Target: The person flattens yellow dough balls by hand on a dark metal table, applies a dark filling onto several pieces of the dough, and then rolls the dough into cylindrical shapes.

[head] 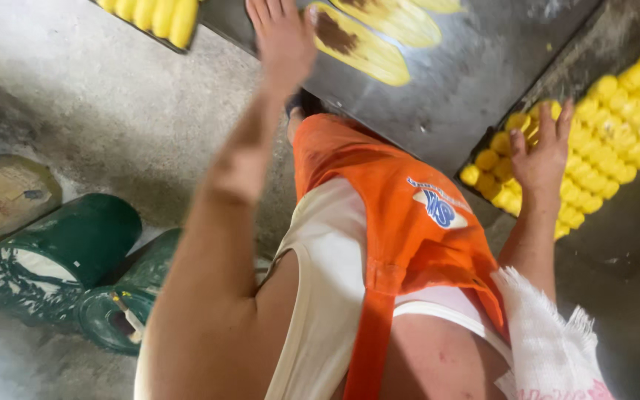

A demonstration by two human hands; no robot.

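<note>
Steel table (475, 67), right hand (541, 159) fingers on yellow pieces (616, 133)

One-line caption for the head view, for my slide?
Left hand beside flattened yellow dough; right hand on tray of yellow dough balls.

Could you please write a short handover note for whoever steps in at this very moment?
Left hand: open, palm down on the dark metal sheet, beside flattened yellow dough strips, one with brown filling.
Right hand: open, fingers spread over rows of small yellow dough pieces on the right-hand tray; nothing gripped.
Done: several strips flattened, at least one filled; many small pieces lined up; more yellow pieces on a tray at top left.
Left: the spread strips lie open, not rolled.
Nearby: green cans on the floor, an orange apron, a white cloth.
</note>
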